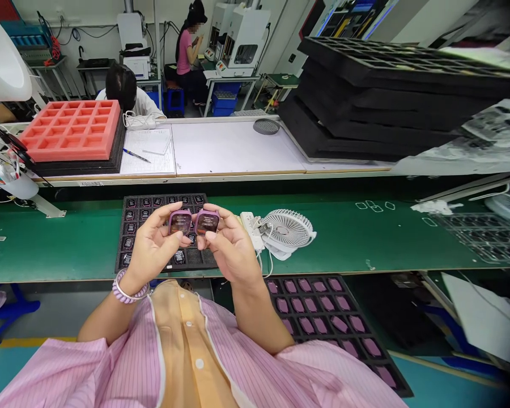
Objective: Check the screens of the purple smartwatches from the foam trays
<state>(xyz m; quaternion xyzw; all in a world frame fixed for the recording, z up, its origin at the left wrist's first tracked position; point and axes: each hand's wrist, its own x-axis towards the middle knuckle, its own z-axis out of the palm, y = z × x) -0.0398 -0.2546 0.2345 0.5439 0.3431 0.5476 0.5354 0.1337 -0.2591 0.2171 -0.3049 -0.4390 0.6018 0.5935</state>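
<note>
My left hand [159,238] grips a small smartwatch body [180,222] with a purple frame and a dark glossy screen. A matching smartwatch body [207,222] is pinched between the thumb and fingers of my right hand [229,241]. Both are held up side by side, screens facing me, their edges nearly meeting. Below and behind them on the green bench lies a black tray [130,229] with rows of dark square pieces in its pockets; my hands cover part of it.
A white fan [289,229] and a power strip [250,229] sit right of my hands. At my right, below bench height, is a black tray [318,306] of purple pieces. The shelf carries a pink tray [72,130] and stacked black trays [391,107]. Two people sit beyond.
</note>
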